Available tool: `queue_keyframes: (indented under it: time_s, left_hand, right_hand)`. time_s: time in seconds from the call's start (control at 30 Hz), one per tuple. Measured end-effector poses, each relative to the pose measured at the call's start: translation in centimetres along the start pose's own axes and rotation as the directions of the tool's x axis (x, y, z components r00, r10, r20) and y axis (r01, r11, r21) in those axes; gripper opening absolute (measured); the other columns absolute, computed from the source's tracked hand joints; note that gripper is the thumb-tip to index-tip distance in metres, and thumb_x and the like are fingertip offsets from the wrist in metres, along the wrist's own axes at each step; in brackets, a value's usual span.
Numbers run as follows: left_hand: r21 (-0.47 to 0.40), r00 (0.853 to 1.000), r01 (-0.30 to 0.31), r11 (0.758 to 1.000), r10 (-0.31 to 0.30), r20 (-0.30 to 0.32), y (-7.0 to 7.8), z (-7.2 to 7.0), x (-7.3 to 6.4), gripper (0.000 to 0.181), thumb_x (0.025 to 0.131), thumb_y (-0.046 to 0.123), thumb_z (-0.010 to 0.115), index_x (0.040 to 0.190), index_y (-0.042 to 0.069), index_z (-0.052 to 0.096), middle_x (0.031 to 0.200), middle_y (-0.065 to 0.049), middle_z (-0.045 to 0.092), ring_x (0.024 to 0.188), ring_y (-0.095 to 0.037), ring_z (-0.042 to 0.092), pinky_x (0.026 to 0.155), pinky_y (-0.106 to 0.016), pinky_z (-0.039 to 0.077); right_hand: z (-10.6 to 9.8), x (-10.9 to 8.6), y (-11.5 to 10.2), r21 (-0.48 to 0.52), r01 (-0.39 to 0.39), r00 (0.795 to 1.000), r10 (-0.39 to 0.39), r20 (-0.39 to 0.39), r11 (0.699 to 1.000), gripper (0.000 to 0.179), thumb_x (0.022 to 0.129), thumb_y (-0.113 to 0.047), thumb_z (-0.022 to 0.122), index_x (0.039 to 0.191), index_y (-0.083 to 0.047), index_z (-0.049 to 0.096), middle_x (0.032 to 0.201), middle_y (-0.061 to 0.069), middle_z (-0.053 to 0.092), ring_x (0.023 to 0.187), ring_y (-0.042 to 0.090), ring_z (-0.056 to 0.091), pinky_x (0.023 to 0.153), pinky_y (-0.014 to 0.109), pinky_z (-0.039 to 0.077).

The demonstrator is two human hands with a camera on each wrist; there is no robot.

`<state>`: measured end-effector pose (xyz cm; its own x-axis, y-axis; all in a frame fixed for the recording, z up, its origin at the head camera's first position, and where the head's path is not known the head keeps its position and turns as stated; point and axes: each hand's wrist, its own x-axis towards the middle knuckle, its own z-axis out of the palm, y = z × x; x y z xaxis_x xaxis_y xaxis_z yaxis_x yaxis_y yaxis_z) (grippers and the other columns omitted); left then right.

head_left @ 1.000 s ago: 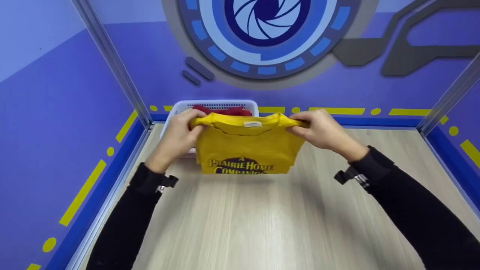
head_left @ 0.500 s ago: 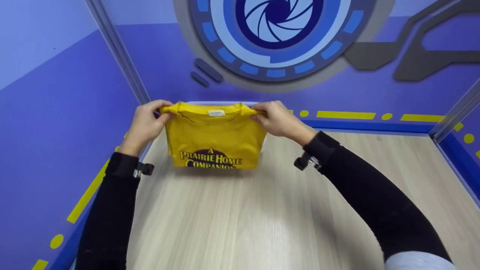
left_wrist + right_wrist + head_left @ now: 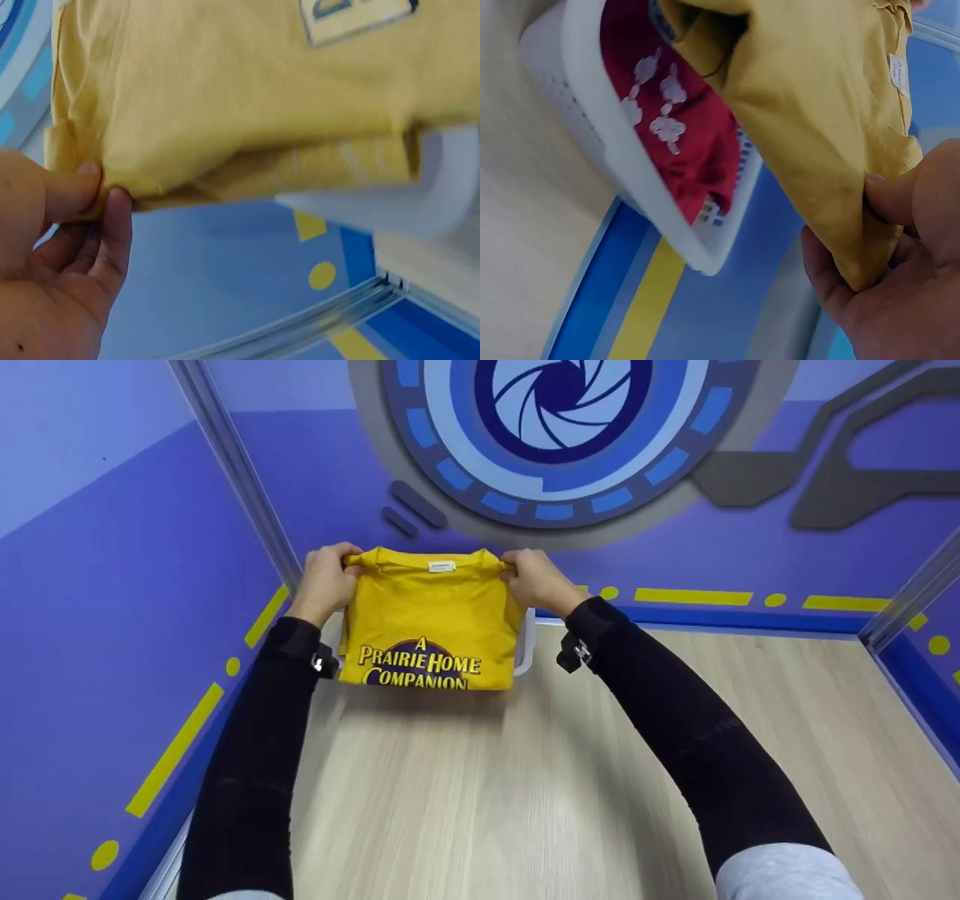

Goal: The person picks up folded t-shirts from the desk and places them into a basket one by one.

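Observation:
A folded yellow T-shirt [image 3: 435, 611] with dark lettering and a white neck label hangs between both hands in the head view. My left hand [image 3: 327, 583] pinches its left shoulder corner; the left wrist view shows thumb and fingers on the yellow cloth [image 3: 225, 90]. At the opposite shoulder, my right hand [image 3: 541, 581] pinches the cloth between thumb and fingers. Behind and below the shirt stands a white plastic basket [image 3: 526, 645], mostly hidden from the head. Inside it, the right wrist view shows a red cloth [image 3: 679, 127] with pale flower shapes.
The basket sits on a wood-grain table [image 3: 570, 780] near the back left corner. A blue-purple wall [image 3: 675, 559] with printed shapes rises behind, and another wall [image 3: 97, 622] stands at the left. A metal post [image 3: 240, 472] marks the corner.
Both hands have carried the yellow T-shirt leftward and then slightly away, over the basket. The basket's red contents, visible in the head view earlier, are now covered there. Both grips are kept.

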<state>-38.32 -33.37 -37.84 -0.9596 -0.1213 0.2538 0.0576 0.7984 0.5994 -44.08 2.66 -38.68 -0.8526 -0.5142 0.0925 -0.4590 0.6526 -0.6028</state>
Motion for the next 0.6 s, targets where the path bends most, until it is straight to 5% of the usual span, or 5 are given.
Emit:
queue_keyframes:
  time_s: [0.23,0.6]
  left_hand:
    - [0.051,0.994,0.102,0.993,-0.104,0.043,-0.7,3.0,1.6,0.029,0.11,0.009,0.06,0.137,0.003,0.072,0.141,-0.025,0.07,0.13,-0.04,0.066,0.112,-0.051,0.056]
    - [0.111,0.97,0.191,0.975,-0.205,0.132,-1.9,6.3,2.1,0.05,0.105,-0.005,0.053,0.154,0.003,0.061,0.156,-0.027,0.062,0.148,-0.042,0.058,0.125,-0.052,0.049]
  right_hand:
    - [2.2,1.5,2.2,-0.035,-0.069,0.997,0.068,-0.021,0.997,0.032,0.111,-0.008,0.059,0.14,0.0,0.072,0.143,0.023,0.072,0.131,0.036,0.068,0.11,0.045,0.058]
    - [4.7,2.2,4.5,-0.087,-0.085,0.996,0.081,-0.048,0.993,0.036,0.111,-0.012,0.064,0.145,-0.003,0.071,0.143,0.02,0.074,0.134,0.036,0.07,0.111,0.046,0.059]
